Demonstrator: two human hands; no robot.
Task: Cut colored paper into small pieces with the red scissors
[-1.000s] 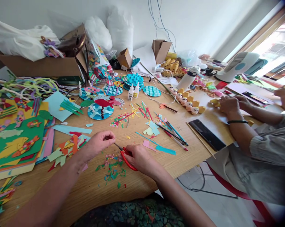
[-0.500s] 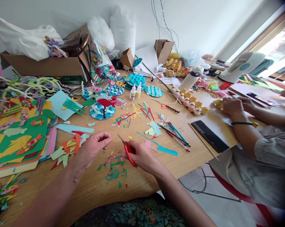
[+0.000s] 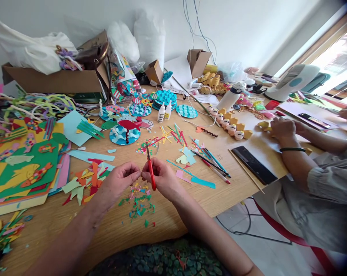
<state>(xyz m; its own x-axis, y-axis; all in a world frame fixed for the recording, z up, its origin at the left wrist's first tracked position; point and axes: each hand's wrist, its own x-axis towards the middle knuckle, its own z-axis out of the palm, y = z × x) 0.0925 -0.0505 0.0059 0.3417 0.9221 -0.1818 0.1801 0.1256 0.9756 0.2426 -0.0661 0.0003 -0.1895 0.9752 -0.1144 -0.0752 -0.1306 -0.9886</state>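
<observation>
Broadly, the wooden table (image 3: 112, 230) stretches under nearly everything, with two glue bottles (image 3: 161, 114) standing upright near its middle; a co-worker in grey (image 3: 331, 191) sits well to the right of the glue bottles; an open cardboard box (image 3: 55, 84) stands behind and to the left of the glue bottles, while a bag of white stuffing (image 3: 148, 38) rises behind them, against the wall; a stack of coloured paper (image 3: 29, 201), topped with fish cutouts (image 3: 31, 174), lies well to their left and nearer the person; a wave-patterned blue disc (image 3: 117, 138) bearing a red fish (image 3: 129, 125) lies in front of them, to the left; the left hand (image 3: 124, 174) is nearer the person than the glue bottles, fingers curled toward the thumb and tips meeting those of the other hand, though I cannot tell whether it pinches anything; the right hand (image 3: 158, 174) grips the red-handled scissors (image 3: 151, 174), also in front of the glue bottles, blades pointing up and away from the body; a black smartphone (image 3: 254, 165) lies to the right of the bottles and nearer, beside a thin wooden stick (image 3: 246, 170); tiny paper clippings (image 3: 140, 207), many of them green, are scattered well in front of the glue bottles, nearer the body than both hands.
</observation>
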